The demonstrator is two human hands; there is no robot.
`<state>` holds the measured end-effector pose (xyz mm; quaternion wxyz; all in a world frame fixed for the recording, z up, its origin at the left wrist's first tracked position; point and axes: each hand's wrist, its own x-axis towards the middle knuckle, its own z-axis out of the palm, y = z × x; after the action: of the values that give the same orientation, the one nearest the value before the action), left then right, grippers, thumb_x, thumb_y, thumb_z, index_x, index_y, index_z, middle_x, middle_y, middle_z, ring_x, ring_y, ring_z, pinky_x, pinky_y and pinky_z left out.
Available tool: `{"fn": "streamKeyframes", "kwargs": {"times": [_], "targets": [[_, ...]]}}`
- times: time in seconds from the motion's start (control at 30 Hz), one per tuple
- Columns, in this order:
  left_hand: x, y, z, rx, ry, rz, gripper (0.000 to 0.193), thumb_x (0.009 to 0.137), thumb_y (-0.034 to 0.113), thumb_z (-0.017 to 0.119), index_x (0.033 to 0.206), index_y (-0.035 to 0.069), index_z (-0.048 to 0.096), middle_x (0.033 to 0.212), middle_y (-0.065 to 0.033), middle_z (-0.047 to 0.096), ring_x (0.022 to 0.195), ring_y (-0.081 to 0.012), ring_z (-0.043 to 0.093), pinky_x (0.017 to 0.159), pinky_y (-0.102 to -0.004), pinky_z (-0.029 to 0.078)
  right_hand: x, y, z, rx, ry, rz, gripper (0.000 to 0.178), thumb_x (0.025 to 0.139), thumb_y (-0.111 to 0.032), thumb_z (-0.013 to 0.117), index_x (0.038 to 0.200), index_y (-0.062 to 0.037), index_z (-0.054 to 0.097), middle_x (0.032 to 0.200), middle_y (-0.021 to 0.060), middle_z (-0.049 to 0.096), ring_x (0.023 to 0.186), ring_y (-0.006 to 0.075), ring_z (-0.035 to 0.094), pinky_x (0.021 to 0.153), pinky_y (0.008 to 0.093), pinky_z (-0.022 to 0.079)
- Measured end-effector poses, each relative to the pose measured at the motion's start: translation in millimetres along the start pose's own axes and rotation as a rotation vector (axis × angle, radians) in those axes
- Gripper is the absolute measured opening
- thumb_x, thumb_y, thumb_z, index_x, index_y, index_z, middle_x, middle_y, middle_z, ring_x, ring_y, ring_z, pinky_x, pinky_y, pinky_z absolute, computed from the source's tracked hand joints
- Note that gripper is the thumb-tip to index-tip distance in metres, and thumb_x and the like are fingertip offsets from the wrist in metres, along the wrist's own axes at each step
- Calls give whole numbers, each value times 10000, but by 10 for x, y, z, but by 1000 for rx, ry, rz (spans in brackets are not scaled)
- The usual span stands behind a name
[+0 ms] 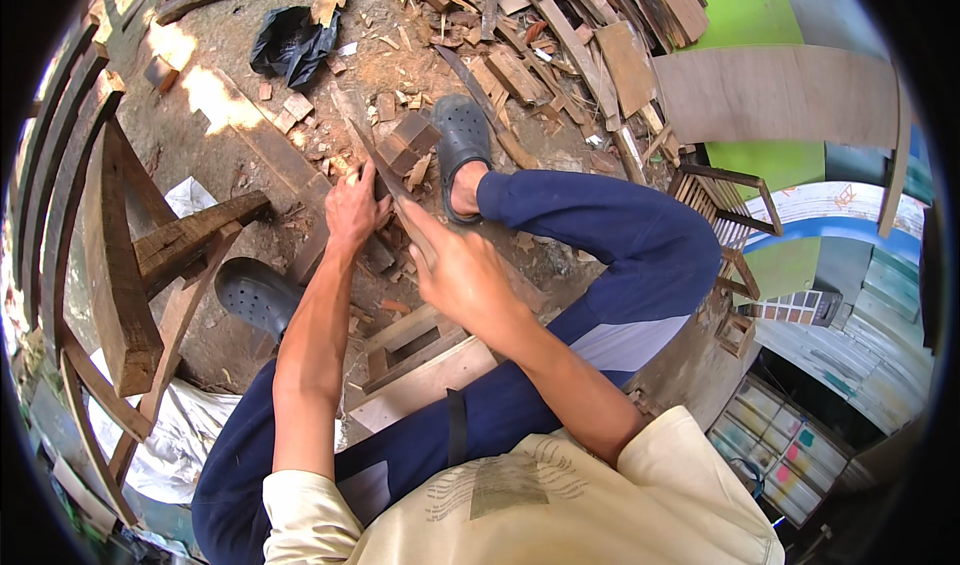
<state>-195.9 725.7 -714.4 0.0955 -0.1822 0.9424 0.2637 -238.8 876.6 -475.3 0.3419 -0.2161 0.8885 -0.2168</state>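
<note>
My right hand grips the handle of a handsaw, whose long blade tapers away from me and is seen nearly edge-on. My left hand is closed on a piece of wood beside the blade; the fingers hide most of that piece. Just beyond, a reddish-brown wood block lies close to the blade, near my dark clog. A long plank runs along the ground under my left hand. By the clog lies a machete-like tool with a dark blade and wooden handle.
Wood offcuts and chips litter the ground ahead. A black plastic bag lies at the far left. Wooden frame parts stand on the left, a slatted wooden piece on the right. A pale board lies by my legs.
</note>
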Motion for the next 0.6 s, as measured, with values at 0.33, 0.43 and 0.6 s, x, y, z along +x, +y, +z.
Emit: {"fn": "streamKeyframes", "kwargs": {"times": [0.33,0.43,0.6], "targets": [[-54,21,6,2,30,-26,862,775,267,867,1519,139,451,1378,-178,596,1154,-392,659,938,-508,562,-741,71,-207,119,93,-123,570,958,-129,675,1510,-108,532,889,287,712,804,503,684,759,527,572],[1,-52,0,24,-20,3,780,842,327,822,1501,130,454,1356,-215,610,1098,-405,673,890,-510,578,-91,-10,-77,32,-6,-6,572,954,-110,674,1508,-89,534,910,279,727,785,467,711,749,510,577],[8,-98,0,27,30,17,795,841,326,822,1505,114,439,1346,-221,615,1098,-407,677,880,-514,583,-317,-46,-124,-1,-3,-67,571,951,-105,674,1505,-85,537,791,281,695,709,460,697,684,508,563]]}}
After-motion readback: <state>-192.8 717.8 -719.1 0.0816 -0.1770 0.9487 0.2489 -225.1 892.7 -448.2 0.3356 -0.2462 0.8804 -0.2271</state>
